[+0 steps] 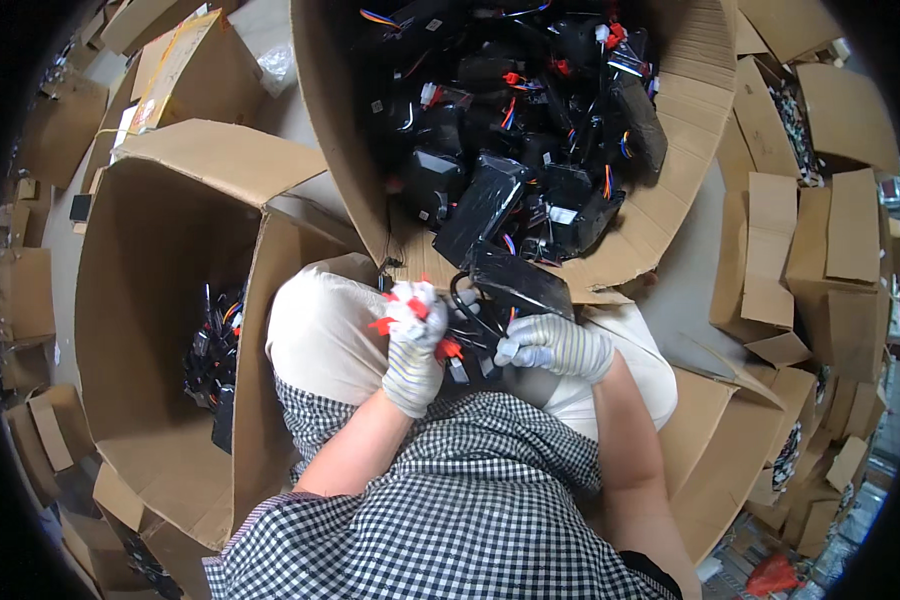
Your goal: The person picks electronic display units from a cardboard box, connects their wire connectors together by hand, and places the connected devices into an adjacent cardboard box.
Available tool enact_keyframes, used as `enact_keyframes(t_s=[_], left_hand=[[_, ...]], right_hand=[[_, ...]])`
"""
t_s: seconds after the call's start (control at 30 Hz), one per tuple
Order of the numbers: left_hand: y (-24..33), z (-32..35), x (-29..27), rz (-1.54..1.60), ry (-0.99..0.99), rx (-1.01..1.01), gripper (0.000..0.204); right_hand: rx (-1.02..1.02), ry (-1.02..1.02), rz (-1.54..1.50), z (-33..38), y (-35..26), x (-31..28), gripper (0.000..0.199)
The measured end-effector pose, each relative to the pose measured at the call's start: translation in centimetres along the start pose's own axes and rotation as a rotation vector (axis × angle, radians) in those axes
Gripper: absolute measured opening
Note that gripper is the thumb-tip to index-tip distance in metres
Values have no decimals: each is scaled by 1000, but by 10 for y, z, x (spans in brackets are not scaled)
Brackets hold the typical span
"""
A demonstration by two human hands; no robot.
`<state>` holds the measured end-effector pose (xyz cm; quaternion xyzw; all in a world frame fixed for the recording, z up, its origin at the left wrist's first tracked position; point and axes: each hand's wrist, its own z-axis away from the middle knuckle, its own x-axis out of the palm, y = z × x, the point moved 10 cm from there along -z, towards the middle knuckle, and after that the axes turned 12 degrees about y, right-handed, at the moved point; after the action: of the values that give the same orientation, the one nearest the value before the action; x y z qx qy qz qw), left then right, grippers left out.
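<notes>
Holding a black module over your lap, you keep both gloved hands close together at the near lip of the big carton. Your left hand has its fingers closed around a bundle of red connectors and thin wires. Your right hand has its fingers curled narrow on the wiring just below the module, probably steadying the lead while the other hand works the plugs.

The module is a flat, hard, rectangular case with a glossy black face; its cable loops out in a dark arc. The gloves are striped knit fabric, soft and grippy.

The big carton is tilted toward you, likely for easy reach; it holds many similar black units with coloured wires. A second carton stands open at your left, with a small heap of wired parts at its bottom.
</notes>
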<state>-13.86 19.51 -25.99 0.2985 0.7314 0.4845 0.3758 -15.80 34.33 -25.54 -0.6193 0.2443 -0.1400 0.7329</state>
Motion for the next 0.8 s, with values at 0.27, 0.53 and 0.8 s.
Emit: enact_keyframes(t_s=[0.27, 0.53, 0.8], left_hand=[[-6, 10, 3, 1171, 56, -784, 34], [-11, 7, 0, 556, -189, -257, 26], [24, 42, 26, 454, -492, -649, 13]], right_hand=[[63, -122, 250, -12, -17, -10, 25], [14, 77, 427, 4, 26, -23, 21], [324, 778, -389, 53, 19, -58, 37]])
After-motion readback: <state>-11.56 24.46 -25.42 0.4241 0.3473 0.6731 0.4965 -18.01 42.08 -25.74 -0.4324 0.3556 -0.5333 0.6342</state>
